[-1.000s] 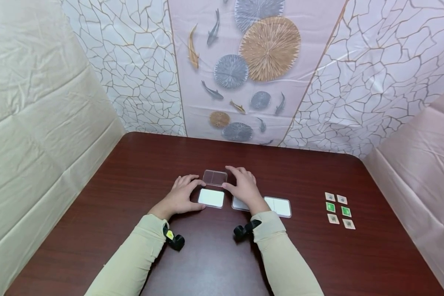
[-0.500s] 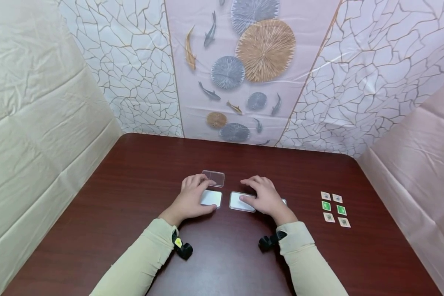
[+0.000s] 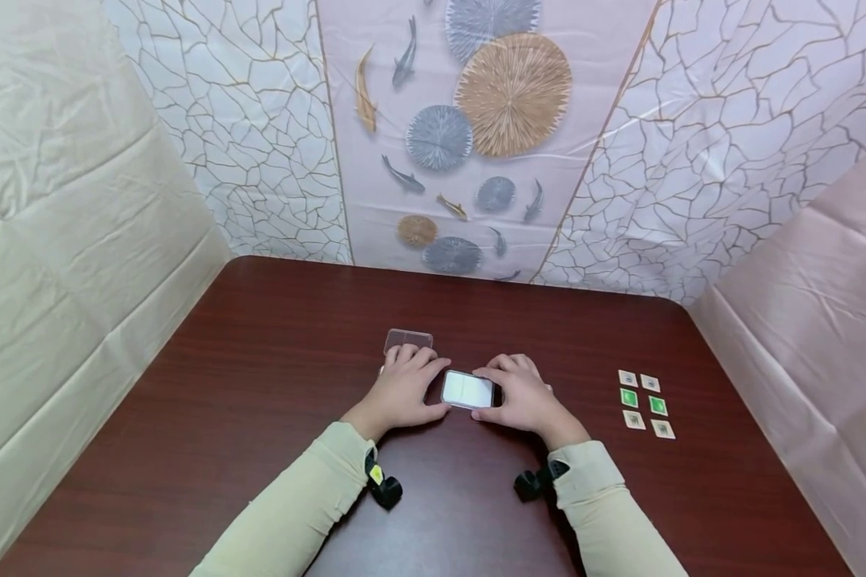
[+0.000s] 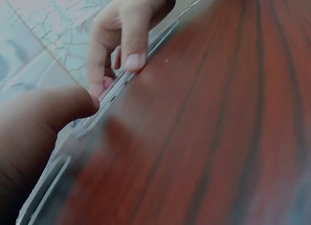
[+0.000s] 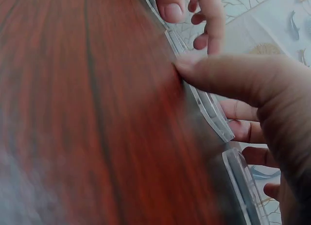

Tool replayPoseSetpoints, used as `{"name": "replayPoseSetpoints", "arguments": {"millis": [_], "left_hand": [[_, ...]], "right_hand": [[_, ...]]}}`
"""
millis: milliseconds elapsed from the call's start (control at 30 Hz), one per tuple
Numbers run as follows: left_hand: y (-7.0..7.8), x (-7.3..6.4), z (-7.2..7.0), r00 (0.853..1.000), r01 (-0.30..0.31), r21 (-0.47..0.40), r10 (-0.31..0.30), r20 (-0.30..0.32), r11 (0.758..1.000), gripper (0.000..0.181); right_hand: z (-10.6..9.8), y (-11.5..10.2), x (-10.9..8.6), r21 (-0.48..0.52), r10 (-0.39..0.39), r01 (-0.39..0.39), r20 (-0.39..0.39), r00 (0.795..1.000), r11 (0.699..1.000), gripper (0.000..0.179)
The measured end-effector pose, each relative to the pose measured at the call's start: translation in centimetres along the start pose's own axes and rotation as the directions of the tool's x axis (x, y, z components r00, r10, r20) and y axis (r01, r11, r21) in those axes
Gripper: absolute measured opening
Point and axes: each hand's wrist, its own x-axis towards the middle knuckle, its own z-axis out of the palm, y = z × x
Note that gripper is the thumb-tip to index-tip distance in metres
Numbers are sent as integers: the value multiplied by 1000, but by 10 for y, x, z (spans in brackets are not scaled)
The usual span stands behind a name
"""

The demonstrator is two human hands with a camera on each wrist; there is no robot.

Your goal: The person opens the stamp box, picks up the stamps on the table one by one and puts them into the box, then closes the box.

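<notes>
A flat, clear-edged plastic case with a white face lies between both hands. My right hand pinches its right end, thumb at the near edge and index finger at the far edge; the right thumb lies against the case's side in the right wrist view. My left hand is spread at the case's left end, thumb and index finger apart, the left thumb right at its corner. Behind the left hand, a transparent case is partly covered. Two more white cases are almost wholly hidden under the hands.
Several small square tiles lie in two columns on the right, including a green tile and a pale tile. The dark reddish wooden table meets a patterned cloth backdrop at its far edge.
My right hand has moved off the transparent case, right and nearer, onto the middle white case's right end. My left hand has shifted right, covering the left white case.
</notes>
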Motion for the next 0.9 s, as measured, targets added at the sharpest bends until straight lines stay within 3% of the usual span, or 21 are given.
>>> {"name": "replayPoseSetpoints", "arguments": {"millis": [200,333,633,900], "left_hand": [[6,3,3,1000,-12,32,11,17,999,65],[7,3,3,1000,-17,33,16,17,999,58],[6,5,5,1000,-18,17,18,14,1000,55],[6,4,5,1000,-15,35,15,-7,999,53]], "right_hand": [[4,3,3,27,-130,132,-62,990,991,57],[7,6,3,22,-165,167,-80,983,986,55],[8,5,1,-50,-186,182,-96,978,982,55],[7,0,-4,-183,-139,117,-113,984,976,59]]}}
